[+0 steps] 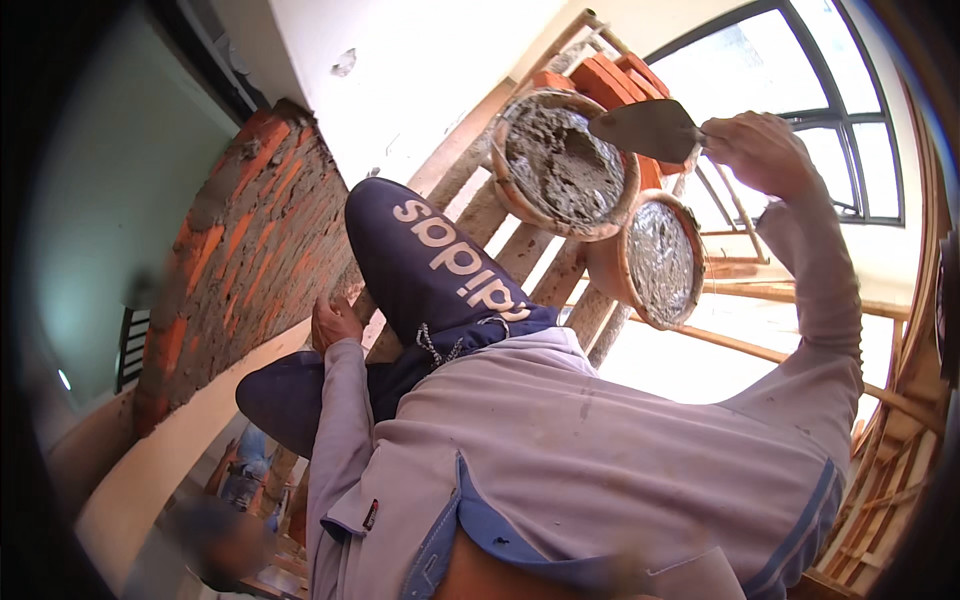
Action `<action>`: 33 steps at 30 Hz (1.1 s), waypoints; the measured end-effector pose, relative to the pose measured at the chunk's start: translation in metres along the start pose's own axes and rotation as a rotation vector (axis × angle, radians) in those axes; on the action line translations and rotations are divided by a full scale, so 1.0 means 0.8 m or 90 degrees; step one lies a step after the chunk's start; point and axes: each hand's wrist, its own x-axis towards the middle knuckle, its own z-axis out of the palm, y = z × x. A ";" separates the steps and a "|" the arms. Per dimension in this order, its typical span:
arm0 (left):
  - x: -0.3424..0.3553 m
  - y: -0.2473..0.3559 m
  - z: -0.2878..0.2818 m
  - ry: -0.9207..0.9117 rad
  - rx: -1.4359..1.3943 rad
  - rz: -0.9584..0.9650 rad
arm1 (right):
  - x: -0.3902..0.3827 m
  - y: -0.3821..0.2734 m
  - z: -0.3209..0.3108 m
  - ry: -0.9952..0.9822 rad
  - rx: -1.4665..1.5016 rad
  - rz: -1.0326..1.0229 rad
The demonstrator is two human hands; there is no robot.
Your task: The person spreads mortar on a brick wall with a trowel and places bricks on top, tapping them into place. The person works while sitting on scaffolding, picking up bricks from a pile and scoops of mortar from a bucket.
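Note:
My right hand (pixel 760 150) grips a metal trowel (pixel 650 128) by its handle, its blade raised at the upper rim of a round tub of grey mortar (pixel 565 170). Below and right of that tub stands a second tub with wetter, shinier grey mix (pixel 655 255). My left hand (pixel 335 320) is low between my knees in dark trousers, beside the wooden planks, its fingers loosely bent with nothing visible in them.
Red bricks (pixel 610 80) are stacked behind the tubs on the pole platform (pixel 525 250). A brick wall section smeared with mortar (pixel 230 260) rises at left beside white wall. At lower left are people (pixel 245 480) below. Wooden railings and a window (pixel 850 160) are at right.

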 end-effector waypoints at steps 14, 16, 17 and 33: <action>-0.004 0.022 -0.012 -0.007 0.068 -0.038 | 0.067 -0.018 0.221 0.018 0.539 -0.046; -0.005 0.020 -0.012 -0.005 0.074 -0.030 | 0.048 -0.022 0.221 -0.068 0.624 -0.017; -0.005 0.022 -0.011 -0.006 0.072 -0.026 | 0.039 -0.023 0.220 -0.155 0.698 0.013; -0.004 0.011 -0.018 -0.016 0.040 -0.009 | 0.051 -0.289 0.072 -0.034 1.140 -0.296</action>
